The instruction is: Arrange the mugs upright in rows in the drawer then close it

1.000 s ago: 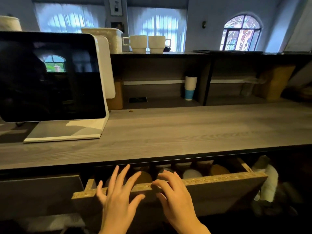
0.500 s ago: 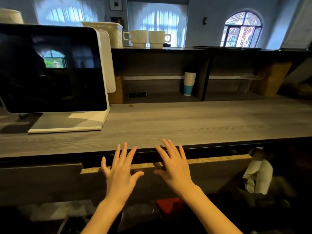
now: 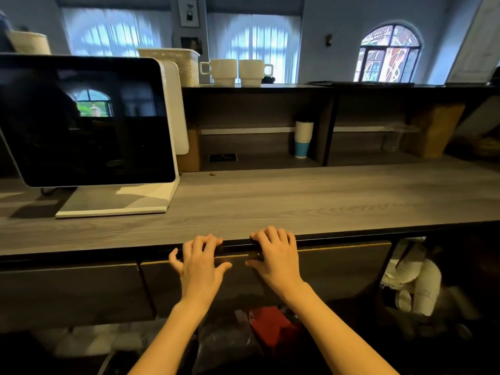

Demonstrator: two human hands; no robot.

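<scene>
Both hands lie flat against the dark drawer front (image 3: 338, 269), side by side but apart. Left hand (image 3: 198, 266): palm on the panel, thumb spread out, fingers curled up at the top edge under the countertop (image 3: 270, 201) lip, gripping nothing. Right hand (image 3: 276, 258): same posture, fingers bent over the top edge, gripping nothing. Drawer sits pushed in beneath the counter, only a thin pale strip of its top edge visible; its contents are hidden. Two white mugs (image 3: 238, 72) stand upright, touching, on the far upper shelf, handles pointing outward. Tablet screen on a white stand (image 3: 89, 125) rests on the counter, far left. Stacked paper cups (image 3: 303, 139) stand in the cubby below the mugs.
</scene>
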